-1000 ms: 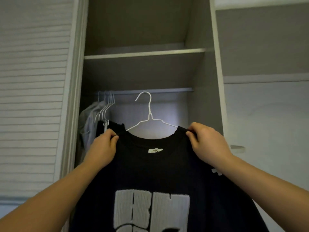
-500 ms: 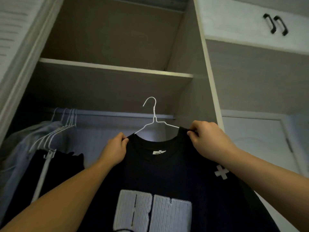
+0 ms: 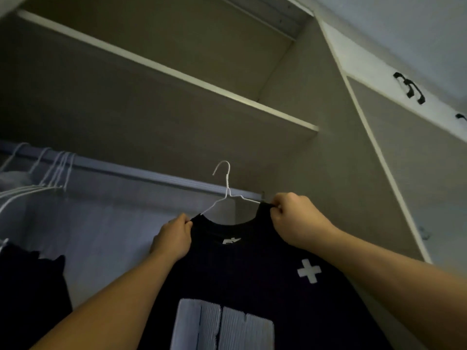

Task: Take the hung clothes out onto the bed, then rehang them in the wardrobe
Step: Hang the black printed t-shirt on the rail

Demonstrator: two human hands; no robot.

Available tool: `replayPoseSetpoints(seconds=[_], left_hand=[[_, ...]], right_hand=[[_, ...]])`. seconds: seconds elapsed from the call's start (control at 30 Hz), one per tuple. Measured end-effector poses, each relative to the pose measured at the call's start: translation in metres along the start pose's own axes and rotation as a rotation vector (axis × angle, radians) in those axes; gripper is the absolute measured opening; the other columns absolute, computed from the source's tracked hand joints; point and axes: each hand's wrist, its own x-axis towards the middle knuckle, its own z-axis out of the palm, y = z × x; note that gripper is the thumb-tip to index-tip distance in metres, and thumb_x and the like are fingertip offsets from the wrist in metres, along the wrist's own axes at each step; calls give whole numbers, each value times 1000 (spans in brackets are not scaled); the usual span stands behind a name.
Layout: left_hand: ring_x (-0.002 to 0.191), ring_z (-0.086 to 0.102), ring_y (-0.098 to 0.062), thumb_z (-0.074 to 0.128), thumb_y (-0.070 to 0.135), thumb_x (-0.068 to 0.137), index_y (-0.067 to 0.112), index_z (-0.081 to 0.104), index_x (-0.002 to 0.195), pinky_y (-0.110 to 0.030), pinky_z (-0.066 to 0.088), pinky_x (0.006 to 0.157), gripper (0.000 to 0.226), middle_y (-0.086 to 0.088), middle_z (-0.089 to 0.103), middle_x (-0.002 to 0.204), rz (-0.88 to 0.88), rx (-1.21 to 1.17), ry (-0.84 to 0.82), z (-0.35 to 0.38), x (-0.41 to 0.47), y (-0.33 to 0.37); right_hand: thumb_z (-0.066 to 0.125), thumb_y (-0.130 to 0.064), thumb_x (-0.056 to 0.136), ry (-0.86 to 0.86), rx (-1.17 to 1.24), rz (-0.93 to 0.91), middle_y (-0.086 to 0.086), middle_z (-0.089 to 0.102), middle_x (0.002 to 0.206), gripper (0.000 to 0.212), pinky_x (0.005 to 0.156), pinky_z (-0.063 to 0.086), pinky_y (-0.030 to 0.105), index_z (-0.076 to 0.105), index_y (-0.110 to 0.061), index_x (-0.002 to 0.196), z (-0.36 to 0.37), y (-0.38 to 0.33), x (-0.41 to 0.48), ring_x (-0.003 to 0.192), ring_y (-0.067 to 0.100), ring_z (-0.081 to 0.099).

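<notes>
Head view showed left hand and right hand fingers clamped on the black shirt's shoulders, wire hanger between them; left of them, wardrobe rail held more hangers.

Shirt hem cut off; hanger arms apparently inside collar.

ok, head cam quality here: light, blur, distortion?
Head view: dim, wardrobe interior underexposed, black T-shirt nearly detail-free apart from white print; cupboard handles at right smeared by blur; panel edge leans, wide-angle; left hand, right hand and hanger fairly sharp.
</notes>
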Motion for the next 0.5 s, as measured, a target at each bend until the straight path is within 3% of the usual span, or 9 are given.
replayPoseSetpoints(seconds=[0.1,0.23,0.5], left_hand=[[94,57,-28,38,35,103,24,54,100,-44,50,85,19,-9,64,109,17,-104,50,5,20,-16],[126,50,-28,43,44,101,25,50,136,-48,43,105,41,-6,56,137,51,-308,27,9,41,-24],[134,42,-26,44,45,100,28,42,146,-46,39,109,48,-6,49,144,82,-401,41,18,35,-34]], right_hand=[[39,-18,97,49,-5,5,8,60,84,19,55,47,36,57,-11,94,27,-16,19,68,28,60],[40,-17,96,59,15,-2,10,60,86,21,56,52,40,59,-9,100,53,-39,40,70,32,63],[44,-10,93,24,4,13,16,51,76,20,55,37,34,53,2,79,98,-61,53,59,27,42]])
